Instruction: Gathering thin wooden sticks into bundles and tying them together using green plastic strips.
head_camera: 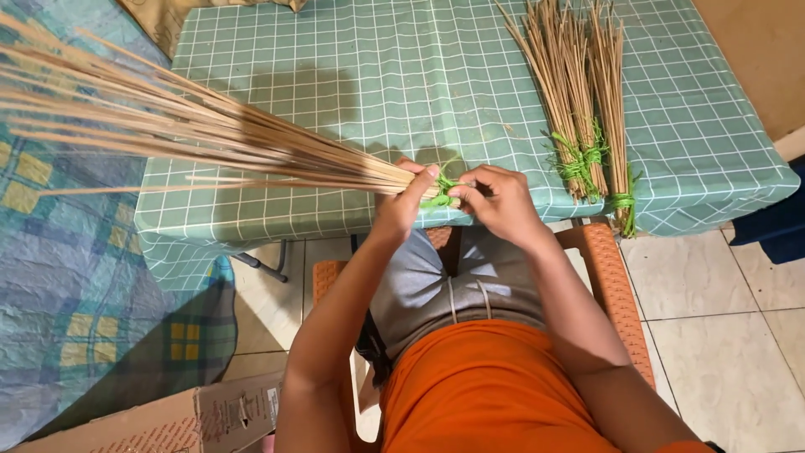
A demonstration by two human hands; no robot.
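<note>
A table (352,75) under a green checked cloth fills the frame, and a seated person works at its near edge, binding a bundle (184,134) of thin tan sticks with green string (439,193). The bundle fans out wide to the left of the table and narrows to a tight neck at that near edge. The left hand (402,201) is closed around the neck; the right hand (496,200), just beside it, pinches the string between fingertips. The step seems to call for a steady squeeze at the neck, so no stick slips loose, and for each turn of string pulled snug against the last one. On the table's far right lie tied bundles (579,101), each with a green binding near its butt end. The sticks are straight, pale and dry-looking; the string is bright and frayed in small loops.
</note>
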